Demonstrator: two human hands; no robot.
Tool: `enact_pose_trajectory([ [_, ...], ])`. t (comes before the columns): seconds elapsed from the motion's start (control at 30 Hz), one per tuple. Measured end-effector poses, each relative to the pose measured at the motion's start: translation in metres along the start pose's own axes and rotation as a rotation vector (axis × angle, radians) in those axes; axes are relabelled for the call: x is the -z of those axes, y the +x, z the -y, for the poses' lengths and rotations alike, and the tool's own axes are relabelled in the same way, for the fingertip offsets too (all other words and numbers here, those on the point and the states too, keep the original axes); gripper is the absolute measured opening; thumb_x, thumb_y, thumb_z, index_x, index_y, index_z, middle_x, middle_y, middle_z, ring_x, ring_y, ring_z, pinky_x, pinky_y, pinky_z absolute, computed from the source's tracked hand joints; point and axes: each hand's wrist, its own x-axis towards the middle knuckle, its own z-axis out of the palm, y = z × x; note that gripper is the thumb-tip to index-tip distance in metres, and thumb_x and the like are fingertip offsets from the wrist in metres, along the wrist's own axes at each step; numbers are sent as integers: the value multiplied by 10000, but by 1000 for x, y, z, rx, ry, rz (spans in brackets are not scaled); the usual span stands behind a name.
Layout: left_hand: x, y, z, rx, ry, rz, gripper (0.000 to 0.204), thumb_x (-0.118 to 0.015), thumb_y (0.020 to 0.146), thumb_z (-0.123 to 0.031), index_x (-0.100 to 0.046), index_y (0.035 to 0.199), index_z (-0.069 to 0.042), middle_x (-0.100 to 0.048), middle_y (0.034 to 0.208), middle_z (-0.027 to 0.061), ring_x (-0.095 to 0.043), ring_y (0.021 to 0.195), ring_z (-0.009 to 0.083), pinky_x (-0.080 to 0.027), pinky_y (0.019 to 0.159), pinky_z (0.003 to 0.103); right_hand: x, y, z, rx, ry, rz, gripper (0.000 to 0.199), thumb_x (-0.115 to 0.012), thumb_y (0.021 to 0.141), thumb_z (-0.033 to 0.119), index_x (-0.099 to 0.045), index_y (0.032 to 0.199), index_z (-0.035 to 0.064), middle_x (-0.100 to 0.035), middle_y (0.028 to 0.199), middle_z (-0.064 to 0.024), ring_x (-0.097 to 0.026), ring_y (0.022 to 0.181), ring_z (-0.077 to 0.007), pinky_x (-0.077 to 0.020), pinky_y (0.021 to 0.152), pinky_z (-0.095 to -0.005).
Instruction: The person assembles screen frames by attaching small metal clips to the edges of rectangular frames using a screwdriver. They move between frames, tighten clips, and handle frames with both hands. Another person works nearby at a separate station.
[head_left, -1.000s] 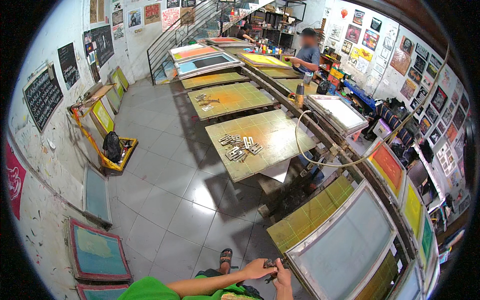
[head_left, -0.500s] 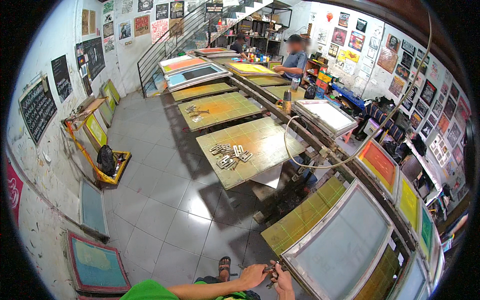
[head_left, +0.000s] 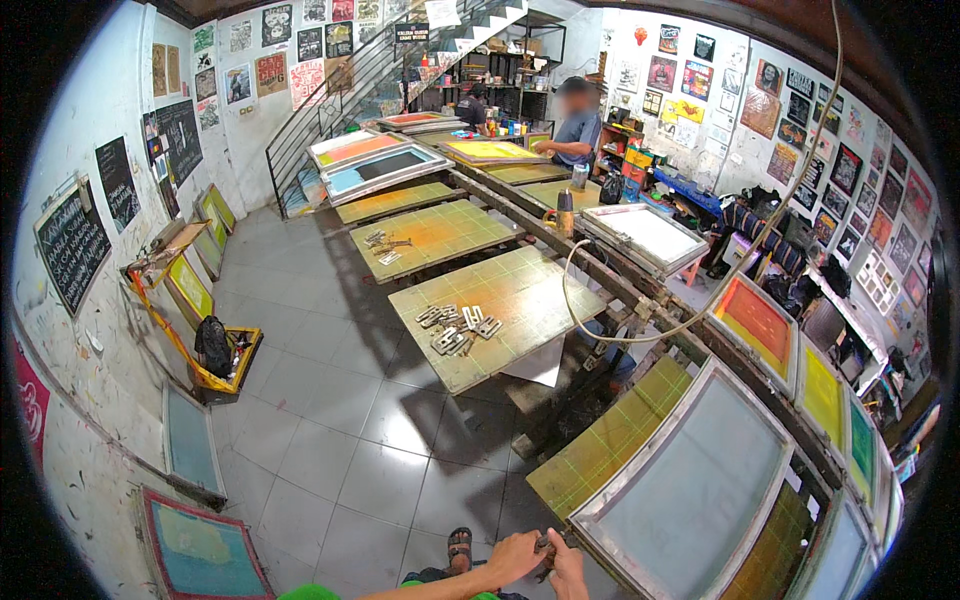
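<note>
Fingers of the left hand and right hand are gripping a dark metal piece.
They are holding it from both sides, probably for steadiness, near a corner of the screen.

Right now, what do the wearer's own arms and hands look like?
The bare left hand and right hand wear no gloves; no watch or bracelet can be made out. The left forearm is sleeveless where it shows; bright green cloth appears at the lower edge.
</note>
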Motion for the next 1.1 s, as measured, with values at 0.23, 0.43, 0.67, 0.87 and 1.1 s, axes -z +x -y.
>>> enact_pose_trajectory([
  [0.23, -20, 10, 25, -53, -57, 3, 472, -578, 989, -446, -667, 1033, 16, -701, 892, 274, -682, 904, 466, -523, 765, 551, 4, -18, 7, 80, 142, 234, 320, -829, 874, 324, -690, 880, 37, -665, 815, -38, -577, 620, -121, -427, 531, -326],
  [0.43, -10, 19, 26, 65, -223, 187, 592, -508, 1016, -528, -664, 888, 28, -689, 828, 248, -666, 839, 455, -470, 724, 540, 16, -28, 11, 4, 111, 280, 270, -619, 1039, 263, -693, 1182, 47, -588, 788, 44, -436, 590, -45, -348, 507, -198],
  [0.67, -8, 13, 22, -26, -290, 115, 643, -632, 928, -620, -675, 982, 19, -687, 787, 179, -680, 761, 307, -501, 693, 443, 38, 30, -22, -57, -3, 62, 334, -838, 861, 333, -692, 878, 33, -654, 759, -39, -573, 598, -114, -416, 532, -313],
  [0.87, 0, 6, 8, 3, -88, -39, 787, -677, 869, -639, -650, 1207, 71, -725, 905, 234, -711, 899, 398, -543, 784, 478, 20, 24, -17, 28, 99, 91, 215, -817, 873, 222, -652, 814, 98, -618, 722, -21, -593, 616, -157, -453, 544, -327],
  [1.1, 8, 3, 2, -50, 18, -20, 699, -662, 894, -576, -663, 1215, 44, -715, 892, 275, -698, 914, 450, -543, 808, 526, -2, -12, 6, 76, 43, -27, 280, -839, 858, 242, -658, 776, 44, -629, 702, -58, -563, 567, -159, -390, 503, -316],
])
